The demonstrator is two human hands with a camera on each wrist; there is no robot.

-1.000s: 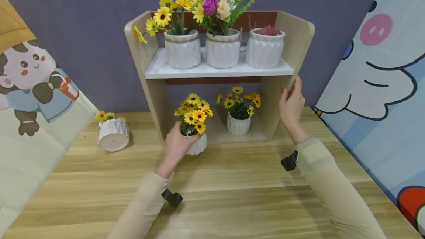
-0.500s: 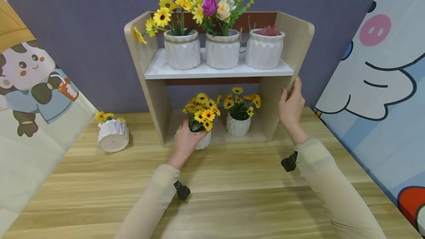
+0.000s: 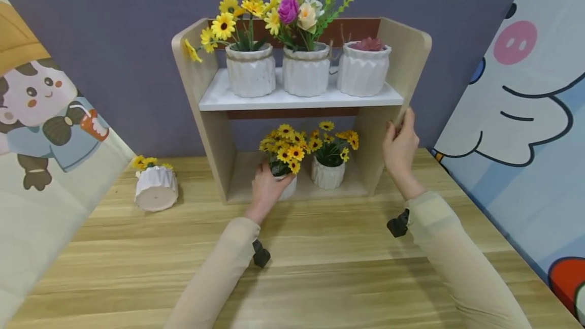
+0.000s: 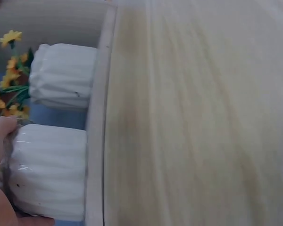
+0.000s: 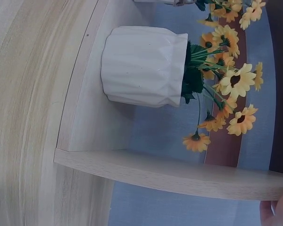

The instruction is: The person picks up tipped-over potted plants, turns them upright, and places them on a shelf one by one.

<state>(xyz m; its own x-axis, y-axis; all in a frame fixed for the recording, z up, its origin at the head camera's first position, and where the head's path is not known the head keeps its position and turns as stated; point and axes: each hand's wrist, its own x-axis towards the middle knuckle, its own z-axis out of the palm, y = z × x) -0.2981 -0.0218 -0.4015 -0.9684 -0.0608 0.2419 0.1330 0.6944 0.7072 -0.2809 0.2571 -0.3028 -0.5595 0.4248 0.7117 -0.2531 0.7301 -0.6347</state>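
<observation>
My left hand (image 3: pixel 266 187) grips the rim of a white pot (image 4: pixel 49 172) holding yellow artificial flowers (image 3: pixel 285 149). That pot is upright at the front of the small wooden shelf's lower level; whether its base touches the board, I cannot tell. Just right of it stands another white pot (image 3: pixel 328 174) with yellow flowers, also seen as a ribbed pot (image 5: pixel 141 66) in the right wrist view. With the fingers round its front edge, my right hand (image 3: pixel 401 149) holds the right side panel of the shelf (image 3: pixel 407 55). Most of the left fingers are hidden behind the flowers.
On the upper board (image 3: pixel 301 101) stand a pot of yellow daisies (image 3: pixel 251 72), a mixed bouquet pot (image 3: pixel 306 72) and a pot with a reddish succulent (image 3: pixel 364 70). Another flower pot (image 3: pixel 157 189) lies tipped on the wooden table (image 3: pixel 329 273) at left. Cartoon panels flank both sides.
My left hand has carried the flower pot rightward and inward, from in front of the shelf to its lower level, beside the other pot. The right hand stays on the side panel.
</observation>
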